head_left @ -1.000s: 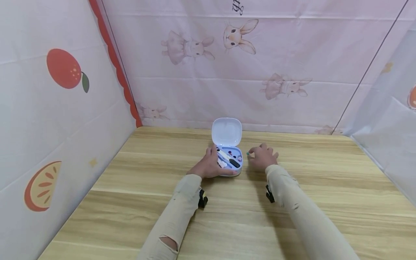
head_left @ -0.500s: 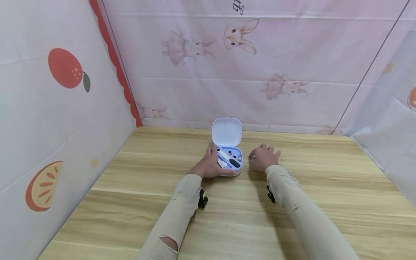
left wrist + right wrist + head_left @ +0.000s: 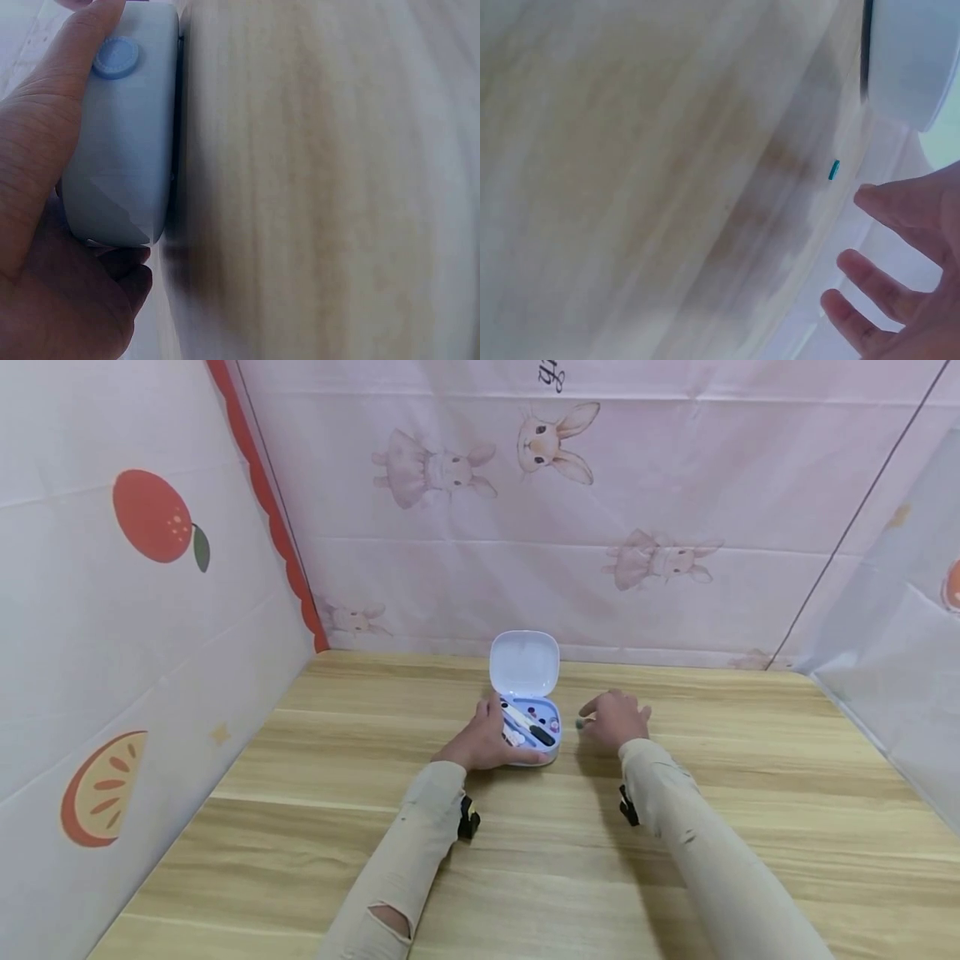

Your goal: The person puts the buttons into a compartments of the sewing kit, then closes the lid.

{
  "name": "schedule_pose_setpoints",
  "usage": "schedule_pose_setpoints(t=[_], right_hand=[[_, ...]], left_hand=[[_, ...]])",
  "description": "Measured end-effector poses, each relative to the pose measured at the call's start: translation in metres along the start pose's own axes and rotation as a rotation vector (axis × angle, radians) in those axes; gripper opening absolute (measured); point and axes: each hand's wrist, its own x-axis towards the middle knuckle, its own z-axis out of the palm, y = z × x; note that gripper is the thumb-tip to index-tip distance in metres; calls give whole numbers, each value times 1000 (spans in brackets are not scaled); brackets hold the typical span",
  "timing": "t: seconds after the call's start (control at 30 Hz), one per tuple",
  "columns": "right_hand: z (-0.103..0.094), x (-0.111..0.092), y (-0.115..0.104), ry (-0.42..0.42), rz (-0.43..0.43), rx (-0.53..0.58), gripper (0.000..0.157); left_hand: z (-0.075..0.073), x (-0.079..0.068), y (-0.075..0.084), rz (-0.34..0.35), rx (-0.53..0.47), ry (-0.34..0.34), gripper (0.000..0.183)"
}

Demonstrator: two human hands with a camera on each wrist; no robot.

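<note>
A small sewing kit box [image 3: 557,748] stands on the table with its white lid [image 3: 525,663] raised at the back. My left hand [image 3: 480,739] grips its left side, thumb along the front near a round blue catch [image 3: 116,58]. Inside the blue tray lie a black-handled tool [image 3: 541,736] and several small dark and red pieces. To the right of the box, a tiny flat teal piece [image 3: 834,170] is on the tabletop. My right hand [image 3: 617,720] hovers right beside it, fingers loosely bent and spread, fingertips apart from the piece in the right wrist view.
The wood-grain table [image 3: 420,877] reaches back to a pink curtain [image 3: 450,585] printed with rabbits. A white fruit-printed sheet [image 3: 90,652] hangs along the left side, another pale sheet [image 3: 900,677] along the right. Both forearms wear black wrist straps.
My right hand has shifted slightly right and its fingers have loosened. The teal piece, at the fingertips before and then hidden, shows again on the table. My left hand keeps its grip.
</note>
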Motion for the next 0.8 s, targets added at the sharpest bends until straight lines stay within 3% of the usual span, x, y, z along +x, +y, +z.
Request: schedule_pose_setpoints(t=[0.2, 0.8], right_hand=[[4, 1, 1, -39, -4, -48, 23], [4, 0, 8, 21, 16, -56, 4]], left_hand=[[0, -2, 1, 21, -10, 9, 140], [0, -2, 0, 9, -5, -2, 140]])
